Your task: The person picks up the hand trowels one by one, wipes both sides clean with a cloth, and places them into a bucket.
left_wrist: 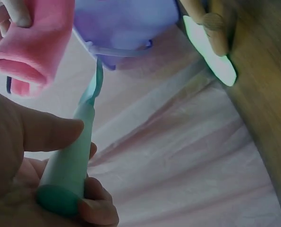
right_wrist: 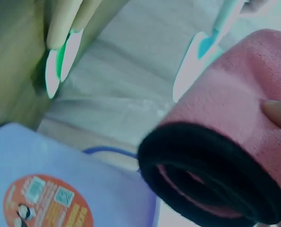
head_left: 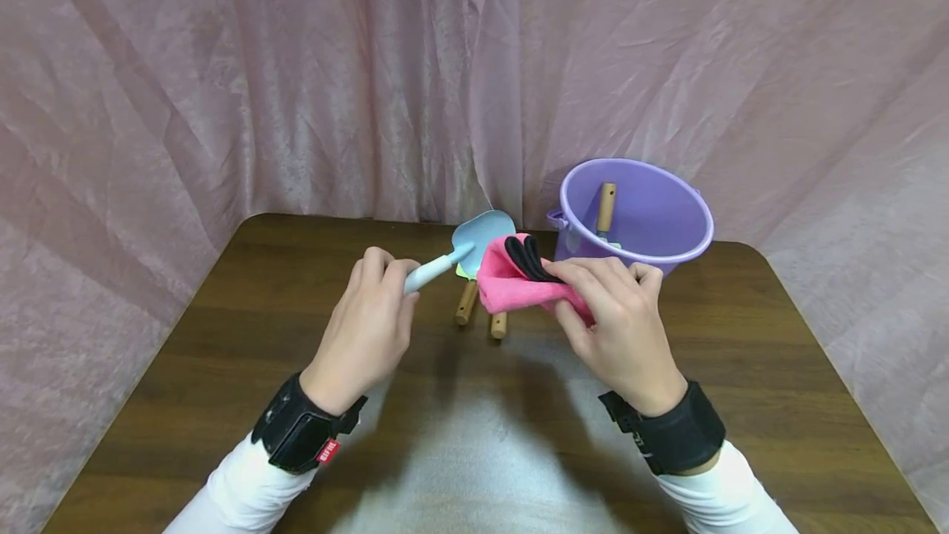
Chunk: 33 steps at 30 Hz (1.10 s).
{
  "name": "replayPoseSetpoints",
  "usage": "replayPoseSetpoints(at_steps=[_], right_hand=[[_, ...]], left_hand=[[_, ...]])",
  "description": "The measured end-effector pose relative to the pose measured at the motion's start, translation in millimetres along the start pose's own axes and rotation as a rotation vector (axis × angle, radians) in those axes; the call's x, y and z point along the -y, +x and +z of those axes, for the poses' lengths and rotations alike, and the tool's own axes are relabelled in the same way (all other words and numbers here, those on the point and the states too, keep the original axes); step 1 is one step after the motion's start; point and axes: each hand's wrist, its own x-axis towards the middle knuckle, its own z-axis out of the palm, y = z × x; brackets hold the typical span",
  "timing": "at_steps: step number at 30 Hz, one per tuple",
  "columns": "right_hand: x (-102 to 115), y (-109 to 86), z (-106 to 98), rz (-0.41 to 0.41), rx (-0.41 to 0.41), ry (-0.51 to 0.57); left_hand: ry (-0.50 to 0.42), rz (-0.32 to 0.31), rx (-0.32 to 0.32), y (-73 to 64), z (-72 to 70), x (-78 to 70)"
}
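My left hand grips the handle of a light blue shovel, held above the table with its blade pointing away. In the left wrist view, the thumb lies along the shovel's thick handle and fingers curl beneath it. A folded pink cloth with black edging is pinched between the thumb and fingers of my right hand. The right wrist view shows the pink cloth rolled over, its black edge facing the camera. Cloth and blade overlap in the head view; whether they touch, I cannot tell.
A purple bucket stands at the back right, with a wooden-handled tool inside. Two more wooden handles lie on the brown table behind the shovel and cloth, partly hidden. A pink curtain hangs behind the table.
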Motion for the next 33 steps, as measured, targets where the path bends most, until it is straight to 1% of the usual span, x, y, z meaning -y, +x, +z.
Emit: replayPoseSetpoints(at_steps=[4, 9, 13, 16, 18, 21, 24, 29, 33], right_hand=[[3, 3.4, 1, -0.096, -0.054, -0.075], [8, 7.3, 1, -0.196, -0.100, -0.129], [11, 11.5, 1, -0.251, -0.145, -0.159], [12, 12.7, 1, -0.274, -0.164, -0.184], [11, 11.7, 1, -0.271, -0.166, -0.195], [9, 8.9, 1, -0.245, -0.169, -0.215], [7, 5.8, 1, -0.199, -0.171, -0.233], [3, 2.9, 0, -0.106, -0.152, -0.234], [2, 2.8, 0, -0.046, -0.170, -0.231]], left_hand=[[0.005, 0.068, -0.005, -2.7, -3.2, -6.2], [0.025, 0.138, -0.003, -4.6, -5.0, -12.0], [0.024, 0.174, 0.016, -5.5, -5.8, -14.8], [0.019, 0.187, 0.033, -6.0, -6.0, -15.8], [0.019, 0.191, 0.043, -6.4, -5.9, -16.1], [0.026, 0.194, 0.053, -6.5, -6.1, -15.9], [0.029, 0.195, 0.057, -6.6, -6.3, -15.4], [0.003, 0.190, 0.053, -7.0, -7.8, -15.7], [-0.007, 0.188, 0.047, -6.9, -9.4, -15.8]])
